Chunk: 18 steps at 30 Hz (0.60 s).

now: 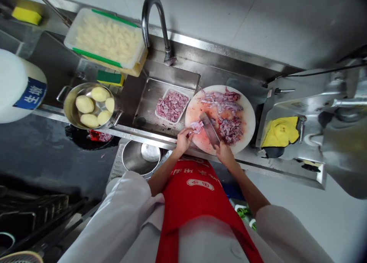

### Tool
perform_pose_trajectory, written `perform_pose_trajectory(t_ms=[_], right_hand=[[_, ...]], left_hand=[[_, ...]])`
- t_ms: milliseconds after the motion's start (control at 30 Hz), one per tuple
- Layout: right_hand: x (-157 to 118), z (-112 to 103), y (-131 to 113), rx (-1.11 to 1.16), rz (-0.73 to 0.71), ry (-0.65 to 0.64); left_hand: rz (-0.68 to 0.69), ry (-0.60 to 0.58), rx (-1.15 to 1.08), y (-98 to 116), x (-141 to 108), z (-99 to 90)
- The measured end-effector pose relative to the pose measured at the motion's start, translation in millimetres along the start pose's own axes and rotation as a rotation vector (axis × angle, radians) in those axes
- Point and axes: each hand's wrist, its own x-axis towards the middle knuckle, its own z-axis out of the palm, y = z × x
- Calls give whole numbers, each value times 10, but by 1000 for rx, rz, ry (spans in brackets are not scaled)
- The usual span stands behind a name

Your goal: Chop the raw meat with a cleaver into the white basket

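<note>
My right hand is wrapped round the handle of a cleaver, whose broad blade stands over the round white cutting board. My left hand pinches a piece of raw meat at the board's left edge, just left of the blade. A heap of chopped dark pink meat lies to the right of the cleaver. Longer uncut strips of raw meat spread across the far side of the board. Reddish liquid stains its surface.
Left of the board, a white tray of chopped meat sits in the sink below a curved faucet. Further left are a pot of peeled potatoes and a lidded plastic box. A yellow cloth lies at right.
</note>
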Motion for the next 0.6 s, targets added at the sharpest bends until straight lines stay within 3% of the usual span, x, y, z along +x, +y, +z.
perform_pose_trajectory(t_ms=[167,433,600], right_hand=[[-47,-25,100,-21,11,29],[31,16,10,12,49,67],[29,44,127,33,55,57]], left_hand=[[-13,-41,78,120,326,-31],[49,-152,388,332,729,182],[71,-251,346,312,891,32]])
